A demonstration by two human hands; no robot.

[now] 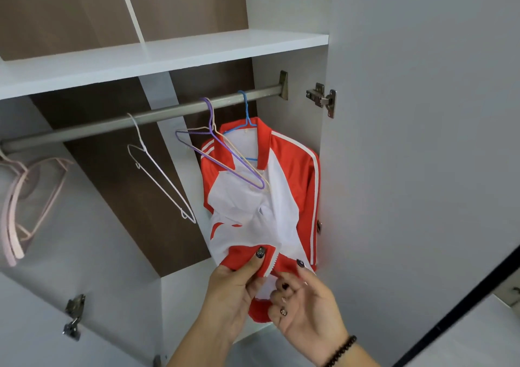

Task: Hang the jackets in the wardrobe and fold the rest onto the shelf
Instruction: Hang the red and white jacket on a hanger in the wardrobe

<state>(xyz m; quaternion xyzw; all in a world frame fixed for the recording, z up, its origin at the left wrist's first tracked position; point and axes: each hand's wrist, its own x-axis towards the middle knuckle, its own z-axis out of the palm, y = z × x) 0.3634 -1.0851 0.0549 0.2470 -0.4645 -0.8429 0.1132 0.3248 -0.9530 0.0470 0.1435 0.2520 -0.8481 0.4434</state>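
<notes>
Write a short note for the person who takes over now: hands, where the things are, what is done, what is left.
Left hand pinches the jacket hem beside the zip; right hand holds the other hem edge.
Jacket hangs on the blue hanger on the rail, front open.
Free on the rail: purple hanger, white hanger, pink hangers.
Done: this jacket is hung.
Left: probably zip it. No other clothes in view; nothing folded shows on the shelf.

Setting: domestic bedroom wardrobe, interior seen through open doors. Evidence: white shelf [168, 57] at 12 o'clock over brown wood-grain back panels; grey hanging rail [140, 119] beneath it; wire hangers [157, 169] on the rail, centre; pink hangers [17, 198] at 9 o'clock; red and white jacket [281, 186] hung on a blue hanger; metal door hinge [323, 99] at 2 o'clock.
</notes>
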